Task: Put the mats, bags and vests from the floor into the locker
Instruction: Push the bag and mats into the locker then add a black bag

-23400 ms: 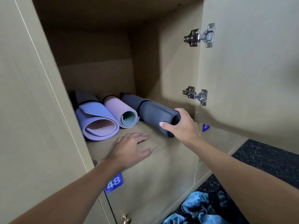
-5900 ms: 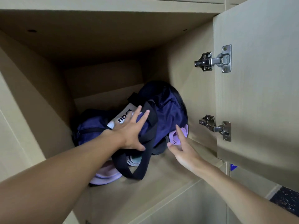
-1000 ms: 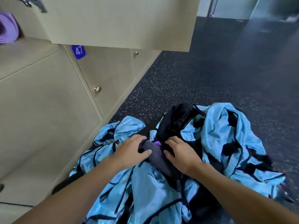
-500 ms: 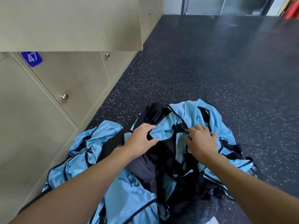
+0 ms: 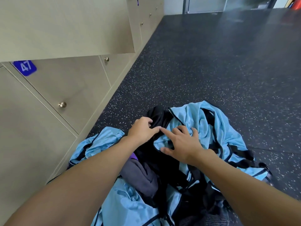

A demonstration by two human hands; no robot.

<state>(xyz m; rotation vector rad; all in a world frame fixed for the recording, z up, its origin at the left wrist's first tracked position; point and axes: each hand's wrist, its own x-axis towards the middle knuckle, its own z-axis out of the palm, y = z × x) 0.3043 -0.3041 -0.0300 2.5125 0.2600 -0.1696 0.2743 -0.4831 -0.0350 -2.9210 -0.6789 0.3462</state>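
Note:
A heap of light-blue vests [image 5: 210, 126] with black trim lies on the dark speckled floor beside the lockers. A grey and purple cloth piece [image 5: 138, 175] sits in the middle of the heap. My left hand [image 5: 143, 129] pinches a black edge of a vest at the top of the heap. My right hand [image 5: 180, 142] rests on blue vest fabric just to its right, fingers spread, the forefinger touching my left fingertips. The open locker's inside is out of view.
The open locker door [image 5: 65, 26] hangs over the upper left. Below it stand shut lockers, one tagged 47 [image 5: 24, 68], with round knobs [image 5: 62, 104]. Bare dark floor [image 5: 211, 62] stretches ahead and to the right.
My right hand has slid left from the black buckle toward my left hand. My left hand has shifted its pinch up onto the black edge. The camera has tilted up slightly.

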